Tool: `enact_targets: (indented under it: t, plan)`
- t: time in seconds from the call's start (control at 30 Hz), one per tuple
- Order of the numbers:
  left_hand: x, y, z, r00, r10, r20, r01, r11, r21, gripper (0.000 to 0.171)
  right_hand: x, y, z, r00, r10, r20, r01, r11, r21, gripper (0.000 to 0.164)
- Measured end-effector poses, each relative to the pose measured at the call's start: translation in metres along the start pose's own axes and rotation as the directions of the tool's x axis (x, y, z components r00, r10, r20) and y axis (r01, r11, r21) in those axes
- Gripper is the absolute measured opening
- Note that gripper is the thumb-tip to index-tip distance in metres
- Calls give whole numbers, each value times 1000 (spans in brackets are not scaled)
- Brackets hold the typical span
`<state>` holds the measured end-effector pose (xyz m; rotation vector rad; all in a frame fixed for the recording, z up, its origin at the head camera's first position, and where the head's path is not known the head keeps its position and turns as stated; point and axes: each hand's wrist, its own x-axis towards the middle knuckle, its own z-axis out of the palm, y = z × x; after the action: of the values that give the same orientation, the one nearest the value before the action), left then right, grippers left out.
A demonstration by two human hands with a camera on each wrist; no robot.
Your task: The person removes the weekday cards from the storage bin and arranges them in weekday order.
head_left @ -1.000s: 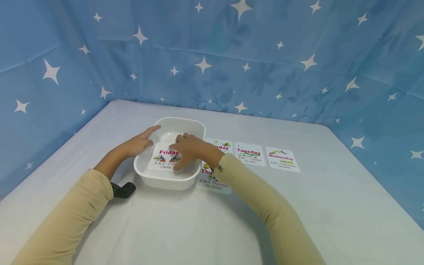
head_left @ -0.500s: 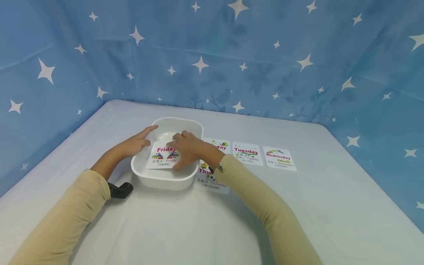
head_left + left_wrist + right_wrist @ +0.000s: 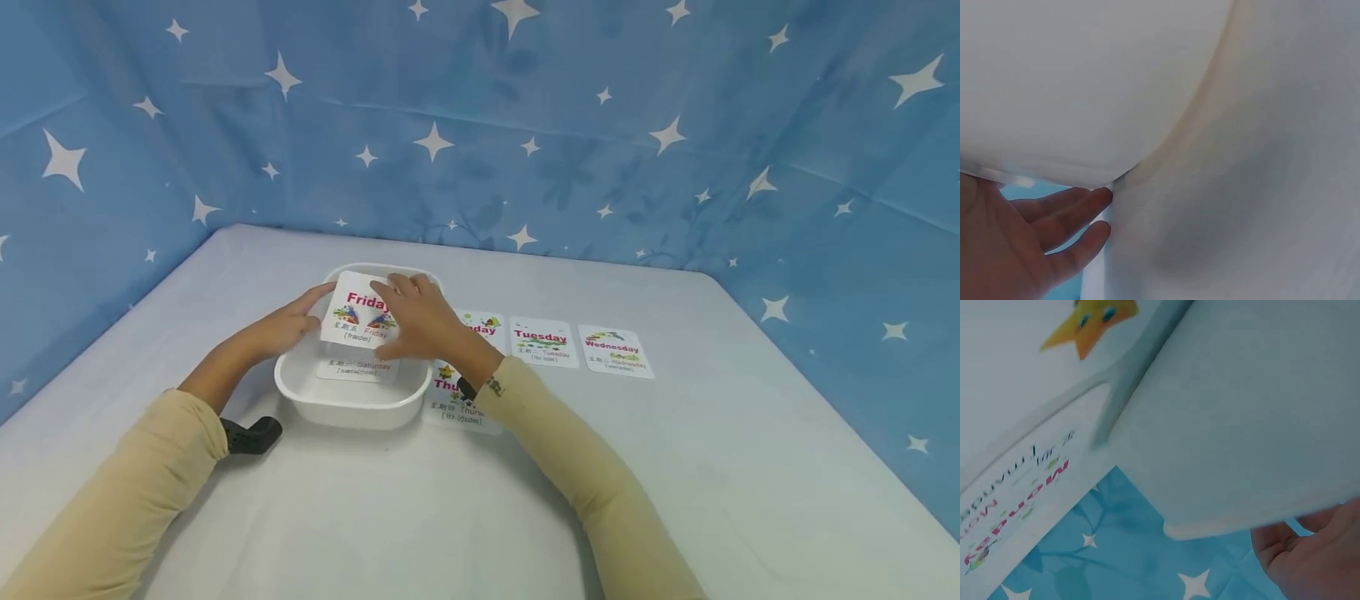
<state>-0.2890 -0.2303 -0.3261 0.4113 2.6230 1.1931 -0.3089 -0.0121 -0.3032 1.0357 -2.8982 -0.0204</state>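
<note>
My right hand pinches a white flashcard printed "Friday", thumb at its lower right and fingers over its upper edge. The card is raised and tilted above a white plastic basin. Below it in the basin lies a "Saturday" card, its upper part covered. My left hand holds the basin's left rim, the index finger stretched along it. In the left wrist view, its fingers lie at the outside of the basin wall. The right wrist view shows the right hand partly behind the basin rim.
Right of the basin, a "Monday" card, a "Tuesday" card and a "Wednesday" card lie in a row. A "Thursday" card lies below, partly under the right forearm. A black bent piece sits at the left cuff. Behind hangs a blue starry curtain.
My right hand has lifted the Friday card up from the basin and tilted it, which uncovers the Saturday card. My left hand stays at the rim. The whole head view has shifted slightly.
</note>
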Motion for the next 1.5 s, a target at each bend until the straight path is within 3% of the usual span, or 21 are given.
enact_targets:
  t: [0.13,0.3,0.47,0.73,0.87,1.07,1.23,1.33,1.5]
  plan:
    - [-3,-3,0,1000,-10,-10,10,1000,-9,69,-3,6,-6,999,11,-48,-9,999,44,95]
    - [-2,-1,1,1000,9,6,-8,999,-34,67,-22,33,-18,992,67,-109,-50,987,153,93]
    - [-3,0,-1,1000,6,12,-6,1000,-22,66,-45,59,-26,986,129,-102,-102,967,235,93]
    - [7,1,12,999,12,34,-12,1000,-9,65,-96,105,-34,990,137,27,-140,971,195,93]
    - [5,0,6,999,9,41,-10,1000,6,64,-124,120,-31,984,122,132,-144,974,174,93]
    - [-2,-3,-6,999,11,48,-11,1000,-5,64,-153,127,-21,971,80,223,-117,981,155,93]
    - [-1,-3,-5,999,19,34,-18,1000,-11,65,-168,128,-17,966,57,250,-94,986,139,93]
    - [-1,-3,-4,1000,7,30,-6,1000,-9,65,-171,127,-20,953,70,296,-106,989,106,94]
    - [-1,-2,-4,999,4,35,-3,1000,-8,65,-179,128,-28,906,141,399,-192,977,90,92]
